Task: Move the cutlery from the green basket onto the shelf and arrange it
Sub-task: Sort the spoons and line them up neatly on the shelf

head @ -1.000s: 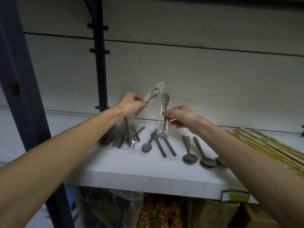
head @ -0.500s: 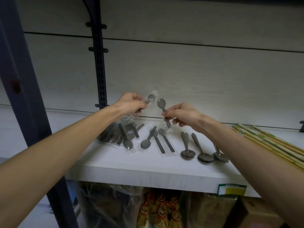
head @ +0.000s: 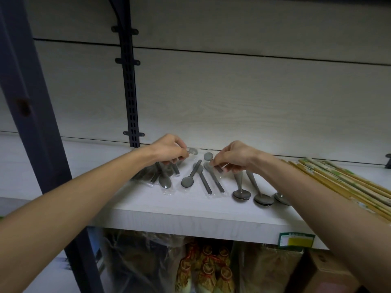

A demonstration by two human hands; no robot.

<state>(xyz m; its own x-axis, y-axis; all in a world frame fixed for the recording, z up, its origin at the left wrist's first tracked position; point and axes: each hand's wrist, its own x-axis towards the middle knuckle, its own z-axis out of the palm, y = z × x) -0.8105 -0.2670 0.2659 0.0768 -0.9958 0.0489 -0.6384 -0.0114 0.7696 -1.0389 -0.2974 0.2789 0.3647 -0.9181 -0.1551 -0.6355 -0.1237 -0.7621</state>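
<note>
Each hand pinches a wrapped spoon, left hand (head: 169,150) at eleven, right hand (head: 232,157) at one; film's slippery, so grip the stiff handle.

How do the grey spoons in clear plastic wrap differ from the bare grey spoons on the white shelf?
The wrapped grey spoons lie in clear plastic, at mixed angles and overlapping; the bare grey spoons have no wrap and lie side by side, bowls toward the shelf's front edge. The wrapped ones lie left, the bare ones right. Both are grey metal.

left hand (head: 169,150) pinching wrapped spoon (head: 191,151), right hand (head: 233,157) pinching another spoon (head: 208,156)
</note>
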